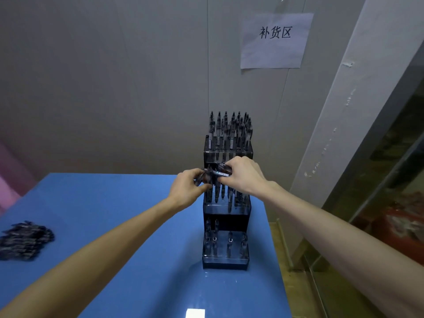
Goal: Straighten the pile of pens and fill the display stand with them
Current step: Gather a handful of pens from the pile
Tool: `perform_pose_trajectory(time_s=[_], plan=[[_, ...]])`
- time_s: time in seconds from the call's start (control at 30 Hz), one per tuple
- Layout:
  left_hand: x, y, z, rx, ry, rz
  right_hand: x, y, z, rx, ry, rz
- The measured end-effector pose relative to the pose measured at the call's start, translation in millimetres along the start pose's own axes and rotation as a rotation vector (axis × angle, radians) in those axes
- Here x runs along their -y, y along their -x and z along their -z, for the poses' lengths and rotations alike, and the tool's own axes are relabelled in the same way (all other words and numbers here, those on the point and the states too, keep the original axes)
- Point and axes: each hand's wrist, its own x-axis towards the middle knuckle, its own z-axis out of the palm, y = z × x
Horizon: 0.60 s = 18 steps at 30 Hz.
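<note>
A black three-tier display stand (226,263) rises near the right edge of the blue table (128,226). Several pens fill its top tier (230,130); the middle and bottom tiers hold several more. My left hand (187,191) grips a small bunch of dark pens (206,176) in front of the middle tier. My right hand (243,174) pinches one pen (222,173) lying across that bunch. A loose pile of pens (25,241) lies at the table's left edge.
A grey wall stands right behind the stand, with a paper sign (276,40) on it. The table's right edge runs just beside the stand, with floor and a glass partition (390,203) beyond. A small white label (195,313) sits at the table's near edge.
</note>
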Motion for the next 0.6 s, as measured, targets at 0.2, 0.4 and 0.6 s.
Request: perform_pose_trajectory(time_s=[0.2, 0.4, 0.6], plan=[[5.2, 4.1, -5.8, 0.01, 0.011, 0.056, 3.5, 0.6, -3.8, -0.017, 0.016, -0.066], [19.9, 8.5, -12.5, 0.009, 0.125, 0.156, 3.9, 5.3, -9.1, -0.045, 0.052, -0.03], [21.0, 2.9, -16.4, -0.005, 0.173, 0.187, 3.9, 7.5, -15.2, -0.028, 0.234, 0.04]])
